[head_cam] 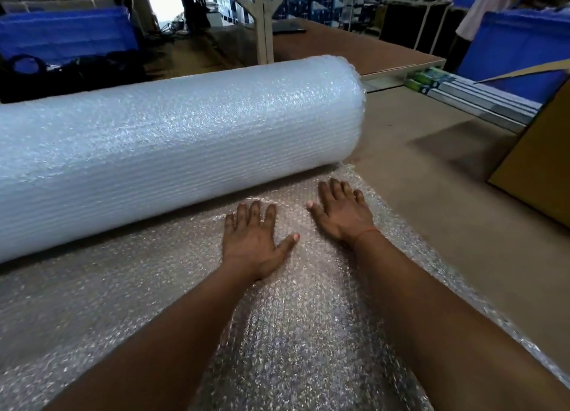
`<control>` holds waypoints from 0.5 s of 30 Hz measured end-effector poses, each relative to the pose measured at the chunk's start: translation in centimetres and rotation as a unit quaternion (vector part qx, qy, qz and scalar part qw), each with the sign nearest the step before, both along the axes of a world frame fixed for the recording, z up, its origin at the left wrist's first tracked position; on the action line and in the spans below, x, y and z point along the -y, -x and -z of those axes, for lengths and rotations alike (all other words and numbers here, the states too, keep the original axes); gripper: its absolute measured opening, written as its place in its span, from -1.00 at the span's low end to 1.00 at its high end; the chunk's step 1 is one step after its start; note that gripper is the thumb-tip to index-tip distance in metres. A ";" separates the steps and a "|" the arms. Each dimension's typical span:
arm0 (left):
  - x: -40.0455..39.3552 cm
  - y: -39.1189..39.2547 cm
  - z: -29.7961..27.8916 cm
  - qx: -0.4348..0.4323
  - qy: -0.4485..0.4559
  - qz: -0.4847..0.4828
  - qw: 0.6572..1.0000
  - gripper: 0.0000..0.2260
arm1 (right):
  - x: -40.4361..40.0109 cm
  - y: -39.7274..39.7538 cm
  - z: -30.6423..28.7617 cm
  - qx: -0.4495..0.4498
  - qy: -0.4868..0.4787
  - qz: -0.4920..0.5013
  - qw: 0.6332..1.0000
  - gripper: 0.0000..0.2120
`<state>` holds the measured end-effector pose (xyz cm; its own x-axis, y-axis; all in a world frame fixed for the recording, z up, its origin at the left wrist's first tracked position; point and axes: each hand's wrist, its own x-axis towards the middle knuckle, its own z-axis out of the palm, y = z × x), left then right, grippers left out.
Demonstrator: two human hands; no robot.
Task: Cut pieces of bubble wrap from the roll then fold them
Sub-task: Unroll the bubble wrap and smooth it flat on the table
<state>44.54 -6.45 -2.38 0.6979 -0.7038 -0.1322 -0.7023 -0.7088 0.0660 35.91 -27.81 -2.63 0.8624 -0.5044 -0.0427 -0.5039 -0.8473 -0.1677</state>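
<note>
Bubble wrap (123, 287) sheet lies unrolled; left hand (253, 238) and right hand (342, 210) press it, fingers flat.

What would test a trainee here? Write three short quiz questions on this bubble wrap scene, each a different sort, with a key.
1. True or false: both hands lie flat, fingers straight, on the unrolled clear bubble wrap sheet.
2. Which lies nearer the big white cylindrical bubble wrap roll? A. left hand B. brown cardboard box C. blue plastic crate
3. Fill in: the thin orange thread band sits on the ___ wrist.

Key: 1 true; 2 A; 3 right, just behind the right hand.
</note>
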 end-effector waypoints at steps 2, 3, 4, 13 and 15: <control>0.4 -0.2 0.0 0.005 0.008 -0.009 1.000 -0.06 | 0.3 -0.3 -0.1 -0.007 -0.009 -0.001 1.000 -0.23; 0.8 -0.3 -0.1 0.010 0.016 -0.010 1.000 -0.04 | 0.4 -0.5 -0.4 -0.007 -0.013 -0.002 1.000 -0.23; 1.3 -0.3 -0.2 0.015 0.022 -0.007 1.000 -0.02 | 0.6 -0.8 -0.7 -0.003 -0.014 -0.003 1.000 -0.23; 4.5 -1.6 0.9 0.025 0.017 0.028 0.999 -0.02 | 3.4 -1.6 -0.1 -0.014 0.011 -0.024 1.000 -0.24; 4.5 -1.4 0.7 0.028 0.020 0.030 0.999 0.00 | 3.6 -1.6 -0.3 -0.011 0.000 -0.032 0.999 -0.24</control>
<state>45.99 -10.91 -3.13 0.6603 -0.7482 -0.0649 -0.7464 -0.6634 0.0538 37.46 -31.45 -2.36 0.8920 -0.4478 -0.0616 -0.4517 -0.8782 -0.1571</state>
